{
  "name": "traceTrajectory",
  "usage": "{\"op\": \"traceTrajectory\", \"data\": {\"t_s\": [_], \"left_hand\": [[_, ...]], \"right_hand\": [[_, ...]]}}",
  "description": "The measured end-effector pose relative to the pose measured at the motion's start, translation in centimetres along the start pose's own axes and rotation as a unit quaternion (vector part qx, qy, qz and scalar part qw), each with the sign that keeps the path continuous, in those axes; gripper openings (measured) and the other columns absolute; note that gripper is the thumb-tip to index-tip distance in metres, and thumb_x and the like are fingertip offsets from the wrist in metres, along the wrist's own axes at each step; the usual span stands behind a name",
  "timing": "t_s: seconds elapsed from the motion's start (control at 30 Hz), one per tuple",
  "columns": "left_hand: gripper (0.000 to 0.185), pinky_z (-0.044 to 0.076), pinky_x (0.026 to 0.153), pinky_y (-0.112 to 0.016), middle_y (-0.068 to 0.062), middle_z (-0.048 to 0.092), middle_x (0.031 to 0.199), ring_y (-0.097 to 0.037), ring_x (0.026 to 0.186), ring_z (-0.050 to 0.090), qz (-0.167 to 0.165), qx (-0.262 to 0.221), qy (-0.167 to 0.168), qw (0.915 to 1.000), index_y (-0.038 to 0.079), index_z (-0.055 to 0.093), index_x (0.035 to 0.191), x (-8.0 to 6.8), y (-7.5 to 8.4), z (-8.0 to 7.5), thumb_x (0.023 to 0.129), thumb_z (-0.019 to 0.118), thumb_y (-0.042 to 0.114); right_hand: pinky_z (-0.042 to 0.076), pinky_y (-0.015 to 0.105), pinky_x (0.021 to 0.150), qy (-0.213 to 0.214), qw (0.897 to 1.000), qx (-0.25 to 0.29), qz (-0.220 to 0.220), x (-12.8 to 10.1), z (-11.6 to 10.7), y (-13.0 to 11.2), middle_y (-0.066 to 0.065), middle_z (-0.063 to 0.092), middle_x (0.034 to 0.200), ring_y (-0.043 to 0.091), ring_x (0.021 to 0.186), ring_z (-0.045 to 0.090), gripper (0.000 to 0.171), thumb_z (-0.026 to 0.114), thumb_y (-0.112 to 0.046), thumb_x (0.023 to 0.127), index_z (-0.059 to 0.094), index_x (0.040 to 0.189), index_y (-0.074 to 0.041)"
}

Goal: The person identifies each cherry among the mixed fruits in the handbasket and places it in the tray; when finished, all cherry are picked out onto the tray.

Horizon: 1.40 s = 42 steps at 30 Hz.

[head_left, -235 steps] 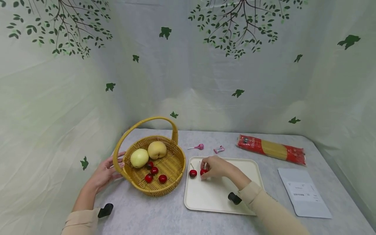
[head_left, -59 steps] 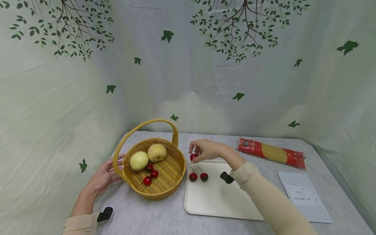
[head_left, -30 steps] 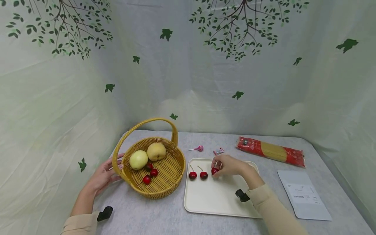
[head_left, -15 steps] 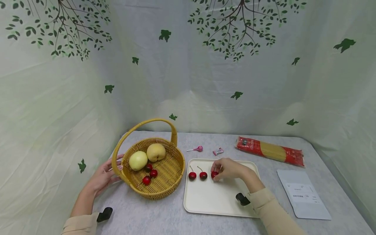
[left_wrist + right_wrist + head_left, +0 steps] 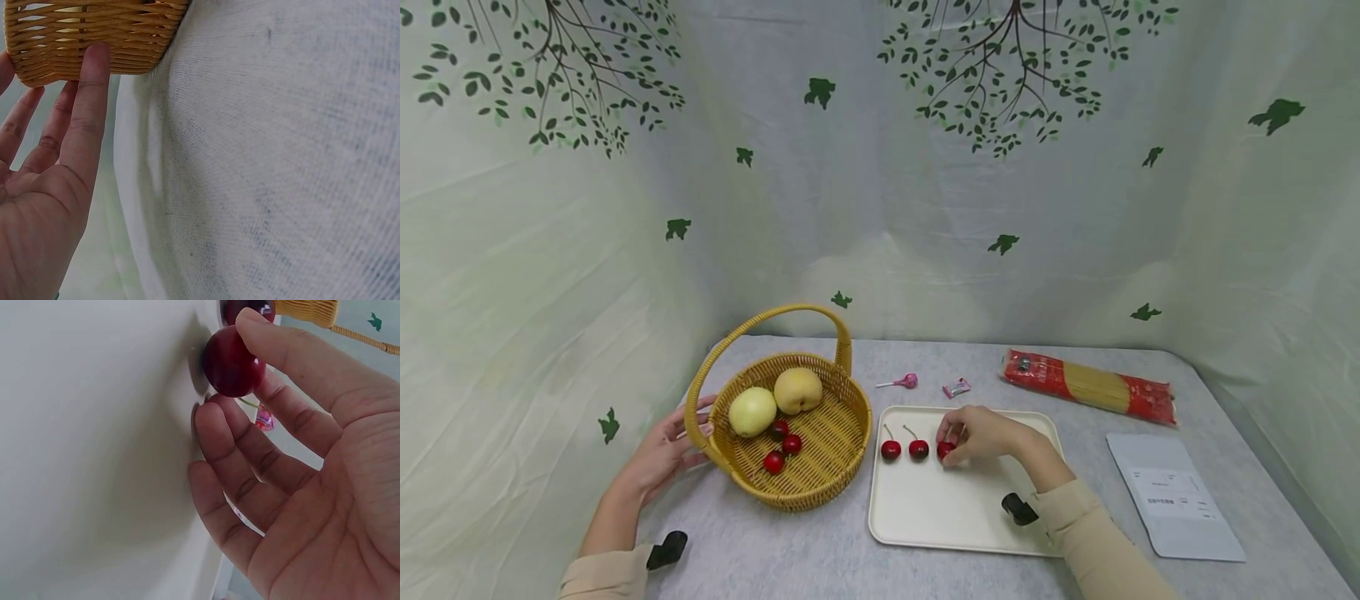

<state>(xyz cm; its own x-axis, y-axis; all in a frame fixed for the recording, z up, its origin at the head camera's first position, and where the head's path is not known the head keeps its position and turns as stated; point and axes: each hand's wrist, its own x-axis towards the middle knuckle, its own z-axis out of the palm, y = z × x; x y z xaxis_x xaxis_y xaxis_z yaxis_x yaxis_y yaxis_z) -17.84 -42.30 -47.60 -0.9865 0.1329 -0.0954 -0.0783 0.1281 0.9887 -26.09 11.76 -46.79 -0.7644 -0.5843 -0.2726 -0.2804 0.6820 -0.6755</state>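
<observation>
My right hand (image 5: 981,435) pinches a dark red cherry (image 5: 234,362) between thumb and fingertips, low at the cream tray (image 5: 955,517). Left of it in the head view, a left cherry (image 5: 891,450) and a middle cherry (image 5: 918,450) lie in a row on the tray, stems pointing back. Fingers of my left hand (image 5: 658,454) are stretched out against the side of the yellow wicker basket (image 5: 94,37), as the left wrist view shows. Inside that basket are a pale green round fruit (image 5: 752,412), a yellowish pear-like fruit (image 5: 798,390) and three cherries (image 5: 792,444).
Behind the tray lie a pink lollipop (image 5: 909,381) and a small wrapped candy (image 5: 957,387). A red-ended pack of dry noodles (image 5: 1090,387) lies at the back right. In front of it is a pale flat pouch (image 5: 1172,500). The basket's tall handle (image 5: 805,308) arches upward.
The right hand has carried a cherry from the basket over to the tray, right of the other two, and lowered it. One cherry fewer is in the basket. The left hand has stayed put.
</observation>
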Motion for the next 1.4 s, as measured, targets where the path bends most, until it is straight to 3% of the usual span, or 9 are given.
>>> {"op": "traceTrajectory", "data": {"t_s": [0.4, 0.7, 0.93, 1.07, 1.2, 1.4], "left_hand": [[0.066, 0.064, 0.092, -0.033, 0.014, 0.063, 0.130, -0.001, 0.117, 0.067, -0.004, 0.006, 0.005, 1.0000, 0.007, 0.029, 0.168, 0.0, 0.0, 0.0, 0.111, 0.061, 0.015], [0.065, 0.064, 0.092, -0.033, 0.014, 0.064, 0.130, -0.002, 0.118, 0.068, 0.000, 0.002, 0.003, 1.0000, 0.007, 0.029, 0.167, 0.1, 0.0, 0.0, 0.111, 0.061, 0.014], [0.064, 0.064, 0.091, -0.033, 0.016, 0.064, 0.129, -0.001, 0.117, 0.068, 0.001, 0.006, 0.007, 1.0000, 0.007, 0.031, 0.167, 0.0, -0.2, 0.0, 0.111, 0.060, 0.015], [0.063, 0.064, 0.092, -0.033, 0.018, 0.064, 0.131, -0.002, 0.118, 0.068, 0.005, 0.002, 0.001, 1.0000, 0.007, 0.031, 0.166, -0.1, -0.5, -0.1, 0.111, 0.059, 0.014], [0.061, 0.063, 0.093, -0.033, 0.017, 0.063, 0.133, -0.002, 0.119, 0.067, 0.011, -0.002, -0.008, 0.9999, 0.008, 0.032, 0.166, 0.0, -0.5, -0.1, 0.112, 0.058, 0.013], [0.058, 0.063, 0.092, -0.033, 0.017, 0.062, 0.134, -0.002, 0.119, 0.067, 0.010, 0.001, 0.002, 0.9999, 0.012, 0.038, 0.164, -0.1, 0.0, -0.1, 0.111, 0.060, 0.014]], "right_hand": [[0.050, 0.033, 0.078, 0.004, 1.000, -0.004, 0.002, -0.4, -0.4, -0.4, 0.003, 0.067, 0.097, 0.018, 0.089, 0.059, 0.032, 0.093, -0.019, 0.086, 0.073, 0.111, -0.016], [0.053, 0.032, 0.080, 0.004, 0.999, -0.036, -0.020, -0.1, -2.6, -2.0, 0.007, 0.069, 0.105, 0.018, 0.092, 0.062, 0.033, 0.088, -0.020, 0.090, 0.073, 0.119, -0.014], [0.060, 0.034, 0.086, -0.005, 0.996, -0.068, -0.059, 1.3, -4.2, -5.2, 0.015, 0.071, 0.115, 0.020, 0.099, 0.067, 0.036, 0.085, -0.019, 0.094, 0.072, 0.127, -0.011], [0.061, 0.035, 0.091, -0.013, 0.994, -0.080, -0.073, 2.4, -4.6, -7.4, 0.010, 0.071, 0.118, 0.019, 0.103, 0.067, 0.034, 0.084, -0.021, 0.095, 0.072, 0.126, -0.017], [0.059, 0.034, 0.091, -0.022, 0.990, -0.099, -0.099, 3.4, -4.7, -10.0, 0.003, 0.071, 0.114, 0.018, 0.103, 0.065, 0.031, 0.085, -0.021, 0.095, 0.072, 0.123, -0.018], [0.058, 0.037, 0.093, -0.046, 0.982, -0.136, -0.125, 5.1, -4.0, -14.2, 0.011, 0.072, 0.121, 0.019, 0.105, 0.067, 0.035, 0.080, -0.022, 0.099, 0.070, 0.130, -0.014]]}}
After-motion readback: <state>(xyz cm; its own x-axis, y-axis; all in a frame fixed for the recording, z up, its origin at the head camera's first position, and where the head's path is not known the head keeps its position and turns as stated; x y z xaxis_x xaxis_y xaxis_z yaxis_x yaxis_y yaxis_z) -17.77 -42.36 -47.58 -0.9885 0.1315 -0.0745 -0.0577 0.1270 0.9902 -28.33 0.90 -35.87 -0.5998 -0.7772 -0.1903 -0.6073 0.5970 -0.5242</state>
